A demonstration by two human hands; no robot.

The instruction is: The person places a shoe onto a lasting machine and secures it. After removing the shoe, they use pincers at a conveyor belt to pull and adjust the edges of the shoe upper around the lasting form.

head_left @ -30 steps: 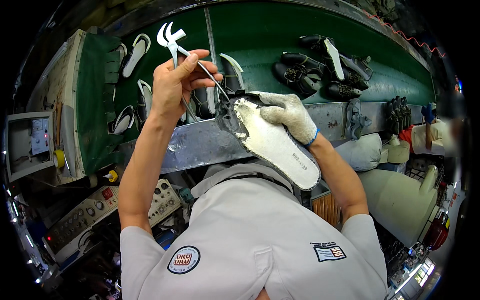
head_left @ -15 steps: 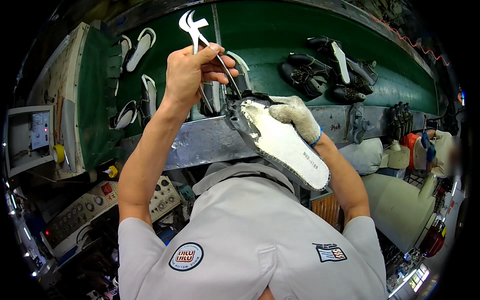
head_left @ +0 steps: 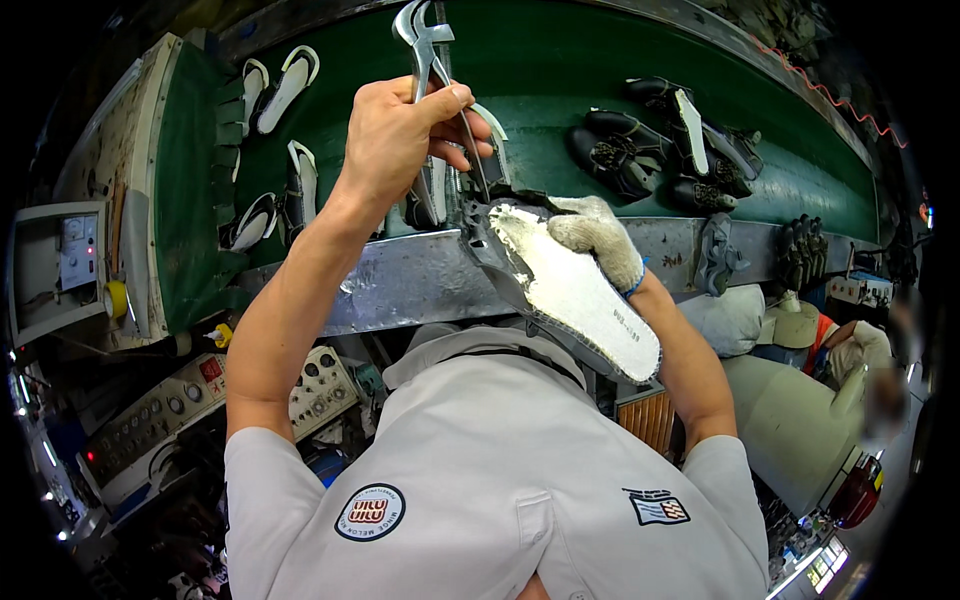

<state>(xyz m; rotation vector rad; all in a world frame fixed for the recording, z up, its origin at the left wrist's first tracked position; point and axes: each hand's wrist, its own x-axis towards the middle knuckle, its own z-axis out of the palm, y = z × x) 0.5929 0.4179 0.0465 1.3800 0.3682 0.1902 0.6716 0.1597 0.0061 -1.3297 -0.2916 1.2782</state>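
Note:
Bare, my left hand point(head_left: 405, 135) closes around a pair of metal lasting pincers point(head_left: 424, 36). Their hooked jaws point up and away, while the handles reach down toward the shoe; one handle's end lies at or very near the toe's edge. My right hand point(head_left: 598, 240), in a light knitted glove, grips the side of a dark shoe upper point(head_left: 500, 272) with its sole side up. A white insole point(head_left: 590, 295) covers its underside, with ragged white material near the toe. The glove and shoe hide several right fingers.
A green conveyor belt point(head_left: 530, 60) carries white-soled shoe uppers point(head_left: 290, 95) at left and dark shoes point(head_left: 620, 155) at right. Its metal edge point(head_left: 400, 285) runs before me. Control panels point(head_left: 160, 410) stand lower left. At far right another person point(head_left: 860, 350) is at work.
My left hand and the pincers have shifted slightly right and upward. The shoe and my right hand have barely moved. At far right, the other person has changed posture.

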